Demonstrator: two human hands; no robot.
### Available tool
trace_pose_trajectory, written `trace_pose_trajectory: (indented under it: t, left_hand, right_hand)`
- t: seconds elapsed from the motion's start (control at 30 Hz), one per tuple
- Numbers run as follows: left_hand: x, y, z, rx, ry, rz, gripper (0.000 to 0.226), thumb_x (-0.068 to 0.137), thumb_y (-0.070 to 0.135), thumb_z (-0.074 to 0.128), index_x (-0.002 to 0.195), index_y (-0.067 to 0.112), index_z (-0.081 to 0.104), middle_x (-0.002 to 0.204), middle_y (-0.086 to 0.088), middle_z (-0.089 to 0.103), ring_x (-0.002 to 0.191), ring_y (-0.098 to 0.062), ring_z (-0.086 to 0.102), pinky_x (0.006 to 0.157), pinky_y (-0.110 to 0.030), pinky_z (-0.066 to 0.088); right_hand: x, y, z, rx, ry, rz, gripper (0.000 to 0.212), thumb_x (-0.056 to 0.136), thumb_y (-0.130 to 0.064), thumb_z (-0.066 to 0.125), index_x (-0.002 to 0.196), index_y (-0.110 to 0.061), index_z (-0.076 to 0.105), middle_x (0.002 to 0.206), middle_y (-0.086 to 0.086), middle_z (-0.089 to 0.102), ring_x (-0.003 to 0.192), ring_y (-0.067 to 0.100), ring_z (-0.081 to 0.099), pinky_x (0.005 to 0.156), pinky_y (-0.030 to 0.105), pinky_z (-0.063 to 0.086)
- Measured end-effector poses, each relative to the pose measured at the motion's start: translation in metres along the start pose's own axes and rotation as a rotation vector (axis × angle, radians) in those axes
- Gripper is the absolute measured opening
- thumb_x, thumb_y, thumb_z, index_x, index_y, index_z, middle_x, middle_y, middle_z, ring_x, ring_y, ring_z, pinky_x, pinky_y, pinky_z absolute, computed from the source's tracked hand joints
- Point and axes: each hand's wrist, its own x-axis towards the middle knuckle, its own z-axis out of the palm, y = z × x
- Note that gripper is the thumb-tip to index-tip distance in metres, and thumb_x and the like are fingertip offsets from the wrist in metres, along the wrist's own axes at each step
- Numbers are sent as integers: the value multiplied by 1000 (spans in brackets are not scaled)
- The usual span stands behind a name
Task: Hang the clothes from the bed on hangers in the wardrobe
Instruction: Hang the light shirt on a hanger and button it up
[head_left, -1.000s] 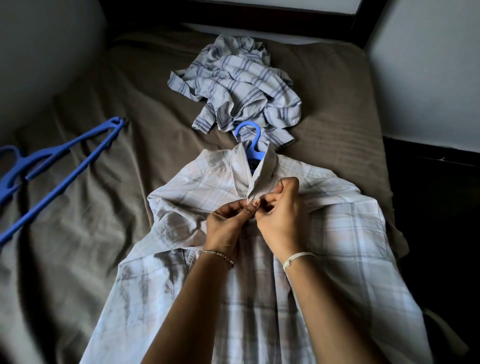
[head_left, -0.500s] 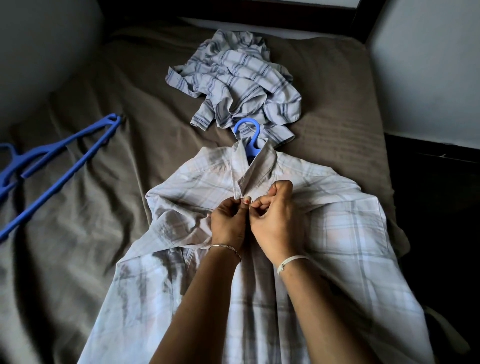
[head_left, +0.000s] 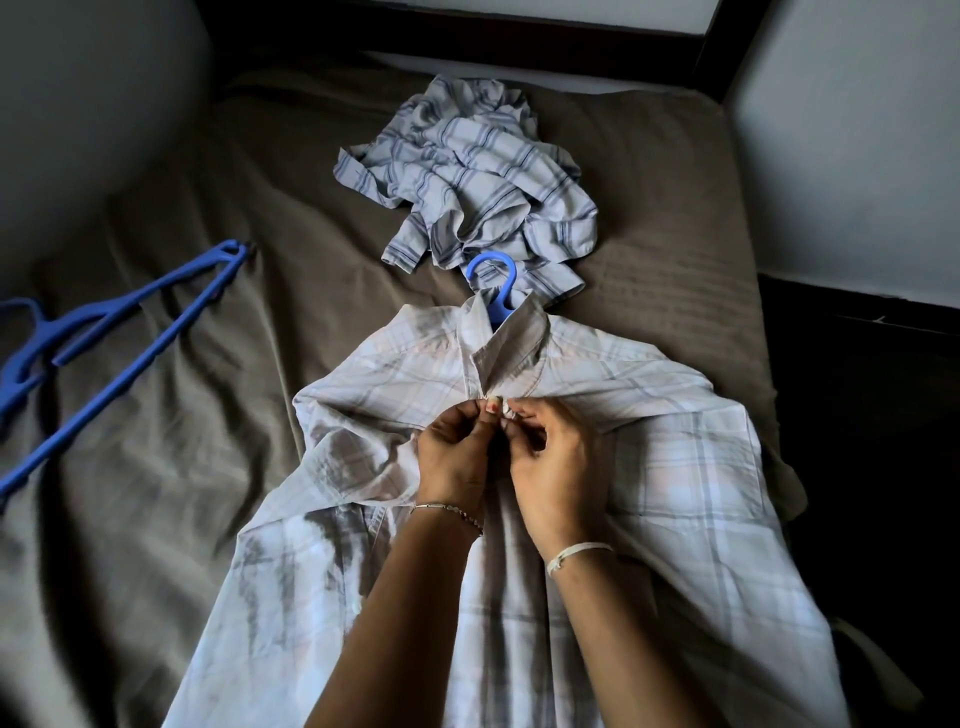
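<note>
No legible text or labels anywhere.

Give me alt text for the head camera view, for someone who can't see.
The left hand and right hand pinch a pale plaid shirt below its collar, apparently buttoning it, on a brown bed. A blue hanger hook pokes from its neck; a crumpled striped shirt lies beyond, spare blue hangers at left.

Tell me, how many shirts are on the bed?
2. A pale plaid shirt lies spread on a blue hanger under the left hand and right hand; a crumpled striped shirt sits beyond its collar. The heap could hide another.
</note>
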Motion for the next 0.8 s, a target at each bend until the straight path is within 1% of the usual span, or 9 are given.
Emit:
trace_pose_trajectory:
  t: [0.03, 0.1, 0.23, 0.33, 0.47, 0.53, 0.6, 0.7, 0.8]
  left_hand:
    - [-2, 0, 0, -2, -2, -11, 6, 90, 2, 60, 86, -2, 63, 92, -23, 64, 94, -34, 57, 95, -47, 46]
    - [-3, 0, 0, -7, -4, -31, 7, 90, 1, 60, 89, -6, 62, 97, -29, 63, 95, -36, 57, 97, -49, 45]
    - [-3, 2, -2, 30, -22, -54, 10, 89, 1, 60, 81, -1, 65, 77, -16, 68, 77, -26, 62, 77, -33, 55]
    - [-1, 0, -3, 54, -24, -59, 13, 91, 3, 59, 80, 0, 65, 80, -18, 66, 79, -28, 61, 76, -34, 55]
    - [-1, -4, -2, 78, -38, -41, 17, 93, 7, 56, 79, -1, 62, 86, -20, 63, 86, -30, 57, 79, -35, 52]
    - [-2, -2, -2, 60, -59, -58, 20, 94, 7, 55, 77, -1, 61, 81, -18, 63, 79, -27, 59, 72, -31, 54]
    - [-3, 1, -3, 25, -79, -85, 20, 94, 5, 53, 77, -1, 60, 79, -16, 62, 73, -23, 60, 68, -28, 55]
    - [-4, 5, -4, -19, -123, -120, 21, 95, 3, 50, 76, -2, 58, 82, -16, 60, 74, -22, 59, 70, -27, 55]
    - [-2, 6, -7, -42, -162, -146, 23, 95, 3, 49, 74, -2, 58, 84, -18, 59, 79, -25, 57, 79, -33, 52]
  right_hand:
    - [-2, 1, 1, 38, -3, 33, 16, 82, -11, 71, 95, -19, 73, 91, -7, 73, 82, 12, 68, 75, 33, 56]
    - [-3, 3, 3, 131, -26, 129, 17, 82, -10, 72, 95, -20, 74, 88, -8, 74, 79, 7, 69, 75, 32, 57]
    - [1, 8, 5, 328, -96, 316, 32, 78, -5, 76, 79, -36, 67, 73, -17, 69, 69, 0, 67, 70, 24, 55]
    - [2, 14, 6, 417, -128, 380, 34, 78, -2, 76, 78, -35, 67, 75, -15, 71, 72, 1, 68, 75, 25, 54]
    - [1, 18, 2, 477, -103, 365, 22, 82, -6, 74, 82, -28, 73, 85, -5, 75, 85, 10, 71, 85, 33, 56]
    - [2, 16, 2, 414, -66, 346, 17, 81, -11, 75, 78, -28, 74, 81, -6, 75, 80, 9, 71, 82, 38, 58]
    - [7, 14, 2, 335, -65, 328, 4, 78, -18, 77, 76, -21, 76, 77, -6, 74, 73, 7, 70, 77, 41, 58]
    - [14, 12, -1, 290, -115, 304, 7, 76, -20, 79, 79, -14, 77, 74, -4, 74, 69, 7, 70, 72, 41, 59]
    - [17, 14, -3, 312, -186, 293, 5, 75, -21, 78, 79, -20, 76, 76, -5, 75, 71, 8, 71, 74, 43, 59]
